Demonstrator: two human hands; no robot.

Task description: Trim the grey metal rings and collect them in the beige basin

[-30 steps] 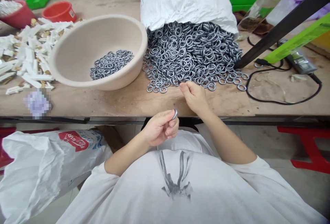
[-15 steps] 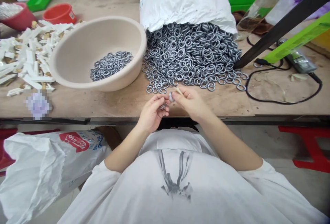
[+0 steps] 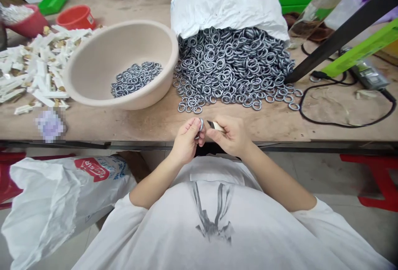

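Observation:
Between the thumb and fingers of my left hand (image 3: 185, 140) a grey ring (image 3: 201, 124) stands on edge. More of a ring shows lower in the same fingers, mostly covered. My right hand (image 3: 231, 135) is closed round a small knife (image 3: 218, 127) with a pale handle and a short dark blade, its tip pointing left at the ring, a small gap away. Beyond both hands a heap of grey rings (image 3: 226, 71) spills from a white woven sack (image 3: 230, 8). To the left, a beige basin (image 3: 93, 54) holds a smaller pile of the same rings (image 3: 137, 80).
White strips (image 3: 40, 71) lie heaped left of the basin, near a red bowl (image 3: 76, 17). A black post (image 3: 336, 33) slants over the table's right side, beside a black cable (image 3: 338, 127). Another white sack (image 3: 43, 207) lies below the table edge at left.
My right hand has turned and drawn slightly right, so the knife's dark blade now shows. The ring that was at my right fingertips is now upright in my left fingers.

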